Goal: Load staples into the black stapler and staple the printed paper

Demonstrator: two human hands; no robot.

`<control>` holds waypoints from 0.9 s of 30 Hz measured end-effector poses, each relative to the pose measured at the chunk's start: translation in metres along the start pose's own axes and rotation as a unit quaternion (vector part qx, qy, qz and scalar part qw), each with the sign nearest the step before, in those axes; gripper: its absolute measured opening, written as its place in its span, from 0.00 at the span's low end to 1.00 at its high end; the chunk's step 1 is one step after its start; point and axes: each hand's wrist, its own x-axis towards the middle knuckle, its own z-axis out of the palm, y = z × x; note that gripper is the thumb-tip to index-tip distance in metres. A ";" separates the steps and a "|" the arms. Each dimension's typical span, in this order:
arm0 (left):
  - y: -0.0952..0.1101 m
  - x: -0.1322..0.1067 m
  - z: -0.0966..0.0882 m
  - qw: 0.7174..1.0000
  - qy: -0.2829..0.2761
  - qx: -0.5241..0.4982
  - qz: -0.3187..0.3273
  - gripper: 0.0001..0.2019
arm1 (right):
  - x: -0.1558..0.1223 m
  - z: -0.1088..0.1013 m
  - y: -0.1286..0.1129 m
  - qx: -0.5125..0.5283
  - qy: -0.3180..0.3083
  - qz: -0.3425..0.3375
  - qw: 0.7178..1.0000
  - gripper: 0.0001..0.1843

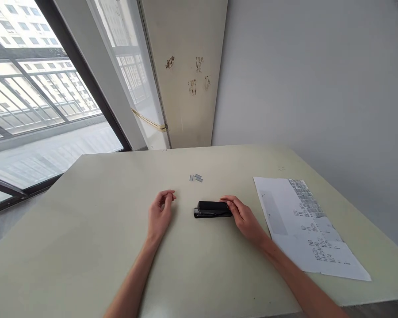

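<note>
A black stapler (212, 209) lies on its side or base on the pale table, its length running left to right. My right hand (243, 217) grips the stapler's right end between thumb and fingers. To the left of the stapler and apart from it, my left hand (160, 212) rests on the table with fingers curled in towards the thumb. Nothing shows in its grasp. Beyond the stapler lie several short strips of staples (198, 178), close together.
Printed paper sheets (295, 229) lie to the right, near my right forearm. The pale table (86, 229) reaches back to a cabinet panel (185, 75) with brown marks. A grey wall (311, 88) borders the right side, a large window (36, 88) the left.
</note>
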 end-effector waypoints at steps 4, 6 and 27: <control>0.000 0.004 -0.007 1.000 0.014 -0.015 -0.010 0.16 | 0.000 0.001 -0.001 0.018 -0.013 0.004 1.000 0.24; 0.000 0.004 -0.007 1.000 -0.001 -0.028 -0.011 0.17 | -0.001 0.001 -0.002 0.010 -0.016 0.013 1.000 0.24; 0.012 -0.009 0.009 0.688 -0.024 -0.667 -0.285 0.18 | -0.007 0.052 -0.069 0.390 -0.168 0.321 0.847 0.22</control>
